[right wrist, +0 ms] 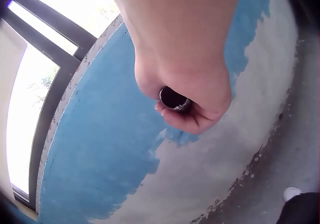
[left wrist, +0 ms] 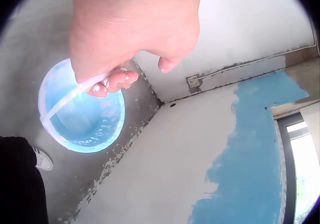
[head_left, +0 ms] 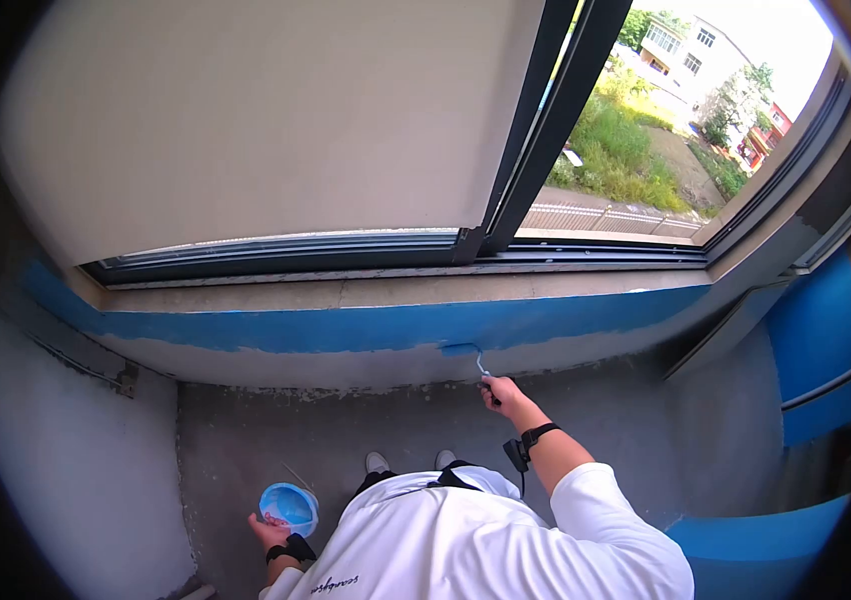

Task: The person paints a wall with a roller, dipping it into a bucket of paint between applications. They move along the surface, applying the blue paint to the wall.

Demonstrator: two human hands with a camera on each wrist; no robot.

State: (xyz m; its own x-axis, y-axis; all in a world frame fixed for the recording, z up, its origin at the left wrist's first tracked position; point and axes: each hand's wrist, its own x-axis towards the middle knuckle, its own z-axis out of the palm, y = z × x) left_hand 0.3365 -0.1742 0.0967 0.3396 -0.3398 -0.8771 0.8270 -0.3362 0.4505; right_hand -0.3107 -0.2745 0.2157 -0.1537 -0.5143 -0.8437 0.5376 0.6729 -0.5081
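My right hand (head_left: pixel 501 393) is wrapped around the handle of a small paint roller (head_left: pixel 461 350). The blue roller head lies at the ragged lower edge of the blue paint band (head_left: pixel 326 330), below the windowsill. In the right wrist view, curled fingers circle the dark, hollow handle end (right wrist: pixel 174 99); the hand hides the rest of the roller. Low at my left side, my left hand (head_left: pixel 270 532) holds a bucket (head_left: pixel 291 503) with blue paint inside. The left wrist view shows its fingers hooked under the white bail handle (left wrist: pixel 70 97).
Above the band runs the sill (head_left: pixel 346 292) beneath a dark-framed sliding window (head_left: pixel 546 130). Unpainted pale wall (head_left: pixel 366 372) meets the grey floor (head_left: pixel 346 430). A wall socket (left wrist: pixel 193 81) sits low on the left wall. At the right leans a panel (head_left: pixel 726 325) near a blue surface (head_left: pixel 826 350).
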